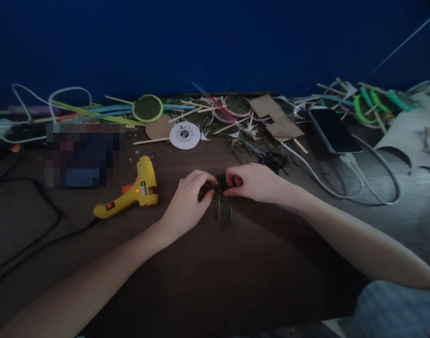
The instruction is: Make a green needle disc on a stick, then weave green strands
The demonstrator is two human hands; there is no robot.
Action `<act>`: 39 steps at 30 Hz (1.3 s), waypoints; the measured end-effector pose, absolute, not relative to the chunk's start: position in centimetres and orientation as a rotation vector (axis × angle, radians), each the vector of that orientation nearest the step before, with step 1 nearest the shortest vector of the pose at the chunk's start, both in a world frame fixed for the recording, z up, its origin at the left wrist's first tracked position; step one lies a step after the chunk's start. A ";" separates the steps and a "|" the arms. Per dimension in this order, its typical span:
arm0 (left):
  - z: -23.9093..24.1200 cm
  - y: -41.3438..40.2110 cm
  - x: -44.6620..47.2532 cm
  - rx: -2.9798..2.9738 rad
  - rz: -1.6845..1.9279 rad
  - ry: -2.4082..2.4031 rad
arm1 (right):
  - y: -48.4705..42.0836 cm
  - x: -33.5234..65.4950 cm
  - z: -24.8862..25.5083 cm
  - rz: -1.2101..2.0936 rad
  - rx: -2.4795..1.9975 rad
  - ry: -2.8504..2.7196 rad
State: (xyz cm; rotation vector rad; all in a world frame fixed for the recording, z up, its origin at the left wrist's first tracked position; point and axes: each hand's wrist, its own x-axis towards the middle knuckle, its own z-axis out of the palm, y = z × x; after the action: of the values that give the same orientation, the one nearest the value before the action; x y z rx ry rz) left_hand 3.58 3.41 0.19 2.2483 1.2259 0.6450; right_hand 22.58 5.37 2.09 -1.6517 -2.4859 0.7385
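Observation:
A small weave of dark green grass-like strips (223,211) lies on the dark table between my hands, its loose ends pointing toward me. My left hand (192,197) pinches its left side with thumb and forefinger. From the right, my right hand (252,183) grips the other side with curled fingers. Part of the weave is hidden behind my fingertips. Left of my left hand lies a yellow hot glue gun (140,188) with its small orange light lit. Black-handled scissors (274,160) rest just beyond my right hand.
Along the blue wall (215,47) lie wooden sticks (151,141), a green-filled ring (147,108), a white paper disc (185,135) and brown card pieces (271,112). A phone (334,129) with a white cable (399,188) lies right. Black cord (49,249) crosses the left side.

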 end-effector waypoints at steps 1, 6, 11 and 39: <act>0.2 3.5 3.6 2.251 0.654 1.220 | 5.4 22.6 2.1 0.737 -1.651 -2.487; 0.4 4.0 3.8 2.309 0.583 1.189 | 5.4 22.6 2.1 0.749 -1.656 -2.485; 0.6 4.2 4.0 2.283 0.551 1.209 | 5.4 22.6 2.1 0.748 -1.651 -2.492; 0.4 4.1 4.1 2.310 0.559 1.238 | 5.3 22.6 2.2 0.770 -1.660 -2.473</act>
State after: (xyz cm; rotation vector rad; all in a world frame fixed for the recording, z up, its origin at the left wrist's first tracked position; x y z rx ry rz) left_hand 4.13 4.12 0.35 2.3100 1.2376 0.5592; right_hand 22.56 5.29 2.22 -1.6601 -2.4731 0.7700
